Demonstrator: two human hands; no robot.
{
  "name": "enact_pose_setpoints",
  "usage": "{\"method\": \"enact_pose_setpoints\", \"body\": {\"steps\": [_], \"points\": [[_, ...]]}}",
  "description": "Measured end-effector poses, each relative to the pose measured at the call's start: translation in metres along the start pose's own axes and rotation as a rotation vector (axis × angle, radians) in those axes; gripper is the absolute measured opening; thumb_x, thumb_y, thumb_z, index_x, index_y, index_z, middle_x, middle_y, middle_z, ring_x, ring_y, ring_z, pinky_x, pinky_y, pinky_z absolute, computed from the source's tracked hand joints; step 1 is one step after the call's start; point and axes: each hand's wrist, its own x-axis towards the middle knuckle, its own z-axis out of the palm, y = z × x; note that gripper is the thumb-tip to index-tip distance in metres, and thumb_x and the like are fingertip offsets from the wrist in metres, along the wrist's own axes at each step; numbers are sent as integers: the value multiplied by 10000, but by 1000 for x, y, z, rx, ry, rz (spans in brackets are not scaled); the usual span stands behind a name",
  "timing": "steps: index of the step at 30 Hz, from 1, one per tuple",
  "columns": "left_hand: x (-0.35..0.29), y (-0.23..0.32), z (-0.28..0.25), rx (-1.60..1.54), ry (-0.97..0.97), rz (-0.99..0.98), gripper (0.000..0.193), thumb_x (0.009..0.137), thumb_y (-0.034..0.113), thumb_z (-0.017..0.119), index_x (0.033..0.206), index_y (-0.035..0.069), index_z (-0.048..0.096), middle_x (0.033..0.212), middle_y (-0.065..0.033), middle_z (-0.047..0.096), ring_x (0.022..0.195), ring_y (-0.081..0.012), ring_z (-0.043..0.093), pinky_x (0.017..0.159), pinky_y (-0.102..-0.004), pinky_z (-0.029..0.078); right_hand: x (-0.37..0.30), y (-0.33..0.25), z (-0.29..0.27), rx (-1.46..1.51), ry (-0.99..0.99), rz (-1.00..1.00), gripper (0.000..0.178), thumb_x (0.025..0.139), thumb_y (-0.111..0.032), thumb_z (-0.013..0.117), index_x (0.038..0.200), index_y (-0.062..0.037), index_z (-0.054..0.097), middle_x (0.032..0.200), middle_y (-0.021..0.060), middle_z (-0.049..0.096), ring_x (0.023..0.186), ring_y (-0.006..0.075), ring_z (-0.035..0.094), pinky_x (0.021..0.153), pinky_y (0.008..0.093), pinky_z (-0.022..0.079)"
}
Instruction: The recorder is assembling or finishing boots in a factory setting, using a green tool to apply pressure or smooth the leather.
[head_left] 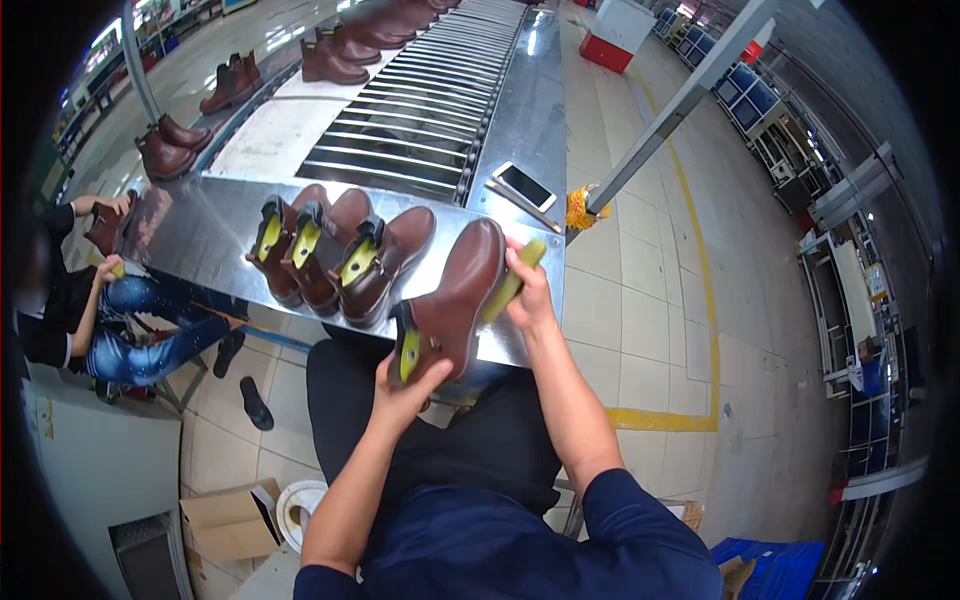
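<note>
A brown leather ankle boot point(455, 285) with a yellow-green last inside is tilted in front of me, over the front edge of the metal table point(505, 345). My left hand point(408, 392) grips it around the heel and shaft. In my right hand point(532, 295) is a yellow-green pad point(531, 254), possibly a sponge, held along the boot's sole edge; its exact kind is unclear. Just left of the held boot, three similar boots stand in a row on the table, the nearest boot point(388, 258) beside it. Yellow-green lasts show in their openings too.
A white phone point(524, 186) and a thin stick point(518, 203) lie at the table's right. Behind runs a roller conveyor point(400, 140), with more boots point(335, 60) along its left. At left, a seated co-worker handles another boot point(103, 228). A slanted metal post point(680, 110) rises at right.
</note>
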Motion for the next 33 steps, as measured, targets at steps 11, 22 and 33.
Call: {"method": "enact_pose_setpoints", "body": {"steps": [11, 22, 33], "points": [[21, -3, -41, 544, -50, 839, 554, 858, 28, 713, 1400, 68, 601, 1467, -196, 559, 1385, -340, 518, 1163, -420, 399, -75, -57, 35, -97, -137, -268, 686, 943, -185, 725, 1517, -2, 396, 1360, 102, 579, 1264, 205, 541, 1117, 360, 391], [26, -28, 12, -213, -173, -68, 548, 894, 92, 773, 1379, -13, 541, 1290, -154, 636, 1059, -248, 693, 840, -357, 626, -141, -18, -5, -256, 181, -304, 710, 935, -35, 690, 1545, -12, 328, 1451, 108, 501, 1274, 180, 519, 1109, 339, 402], [23, -38, 32, -468, 135, -14, 424, 889, 121, 803, 1260, 23, 621, 1194, -95, 656, 1061, -184, 654, 887, -366, 602, -174, -7, 4, -335, 157, -219, 711, 946, -6, 671, 1549, 32, 296, 1512, 169, 468, 1375, 227, 470, 1156, 357, 360]]}}
